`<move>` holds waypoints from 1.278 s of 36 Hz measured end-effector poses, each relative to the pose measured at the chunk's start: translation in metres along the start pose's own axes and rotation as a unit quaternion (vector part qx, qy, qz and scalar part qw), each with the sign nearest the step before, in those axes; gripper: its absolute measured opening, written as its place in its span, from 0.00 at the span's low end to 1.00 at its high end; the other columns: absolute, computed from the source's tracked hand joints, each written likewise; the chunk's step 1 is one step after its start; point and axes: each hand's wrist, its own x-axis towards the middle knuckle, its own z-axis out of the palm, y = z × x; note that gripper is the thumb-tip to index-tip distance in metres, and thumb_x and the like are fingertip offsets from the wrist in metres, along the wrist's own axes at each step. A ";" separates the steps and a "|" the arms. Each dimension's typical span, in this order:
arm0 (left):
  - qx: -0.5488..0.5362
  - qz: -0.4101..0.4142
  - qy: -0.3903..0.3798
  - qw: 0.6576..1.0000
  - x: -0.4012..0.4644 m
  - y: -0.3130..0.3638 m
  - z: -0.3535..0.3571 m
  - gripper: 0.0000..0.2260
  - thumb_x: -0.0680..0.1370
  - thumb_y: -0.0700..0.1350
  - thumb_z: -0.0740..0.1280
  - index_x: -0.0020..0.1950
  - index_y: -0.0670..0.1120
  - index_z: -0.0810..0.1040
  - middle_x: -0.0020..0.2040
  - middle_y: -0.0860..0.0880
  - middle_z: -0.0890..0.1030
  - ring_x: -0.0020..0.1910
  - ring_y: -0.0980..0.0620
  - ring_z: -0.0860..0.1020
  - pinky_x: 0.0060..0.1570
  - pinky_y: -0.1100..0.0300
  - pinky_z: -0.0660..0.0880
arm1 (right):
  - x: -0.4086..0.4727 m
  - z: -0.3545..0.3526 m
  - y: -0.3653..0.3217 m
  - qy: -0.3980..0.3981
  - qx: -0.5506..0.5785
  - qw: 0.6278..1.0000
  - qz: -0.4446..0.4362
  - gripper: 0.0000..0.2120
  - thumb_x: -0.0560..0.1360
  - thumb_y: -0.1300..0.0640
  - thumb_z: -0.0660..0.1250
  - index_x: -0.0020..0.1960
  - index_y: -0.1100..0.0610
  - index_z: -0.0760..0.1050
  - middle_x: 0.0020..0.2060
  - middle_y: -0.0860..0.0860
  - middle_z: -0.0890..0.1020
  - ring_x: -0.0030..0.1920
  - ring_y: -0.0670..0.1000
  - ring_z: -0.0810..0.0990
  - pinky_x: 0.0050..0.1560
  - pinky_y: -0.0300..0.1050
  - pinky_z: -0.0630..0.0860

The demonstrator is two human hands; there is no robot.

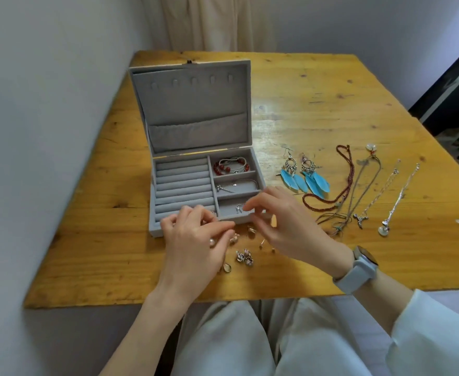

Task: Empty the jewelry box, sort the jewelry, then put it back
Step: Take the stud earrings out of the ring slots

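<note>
A pale grey-white wall [46, 131] is running along the left edge of the yellow-orange knotty wooden counter [317, 104], and a cream curtain [204, 23] is hanging behind its far side. On the counter's left half, the grey velvet-lined jewelry box [195, 158] is sitting with its lid standing open. Its left section of padded ring rolls [183, 185] is showing no rings. The far right compartment is holding a red bead bracelet [231, 166], the middle one a thin silver bangle [236, 185], and the near one a small silver earring [239, 208].

The left hand [195, 240] is hovering over the box's front edge, its fingers curling in with fingertips together; its grip is seemingly pinching something tiny, though what is too small to tell. Just in front of the box, small loose earrings and studs [244, 256] are lying scattered on the counter between the hands. The right hand [285, 221], with a light grey wristwatch [358, 270] on the wrist, is reaching over the box's near right corner, thumb and forefinger closing together above the near compartment; whether that grip is holding anything I cannot tell.

Right of the box, a pair of blue feather earrings [304, 177] is lying flat, then a dark red beaded necklace [350, 175], grey cord necklaces [363, 185], and two silver chain necklaces [396, 196] laid out side by side. At the far right, a dark doorway edge [453, 85] is showing.
</note>
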 end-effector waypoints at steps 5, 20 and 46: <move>0.084 -0.101 0.035 0.991 -0.001 -0.036 -0.025 0.07 0.71 0.44 0.73 0.48 0.49 0.83 0.42 0.50 0.74 0.45 0.50 0.72 0.50 0.56 0.57 | 0.034 0.020 -0.022 -0.044 -0.022 0.998 -0.040 0.10 0.75 0.60 0.63 0.55 0.55 0.78 0.45 0.51 0.76 0.47 0.48 0.69 0.47 0.45 0.69; 0.160 -0.097 -0.014 0.982 -0.015 -0.071 -0.031 0.08 0.73 0.44 0.70 0.51 0.50 0.82 0.48 0.47 0.74 0.51 0.46 0.71 0.53 0.42 0.66 | 0.063 0.065 -0.044 -0.145 -0.122 0.974 -0.126 0.18 0.76 0.58 0.56 0.64 0.52 0.73 0.48 0.53 0.73 0.50 0.53 0.68 0.48 0.48 0.63; 0.036 -0.263 -0.084 0.960 0.020 -0.069 -0.032 0.05 0.75 0.49 0.65 0.40 0.56 0.76 0.47 0.54 0.73 0.50 0.56 0.67 0.55 0.53 0.59 | 0.100 0.064 -0.060 -0.237 -0.100 0.966 -0.014 0.08 0.75 0.51 0.63 0.45 0.54 0.78 0.44 0.49 0.76 0.53 0.51 0.70 0.55 0.52 0.59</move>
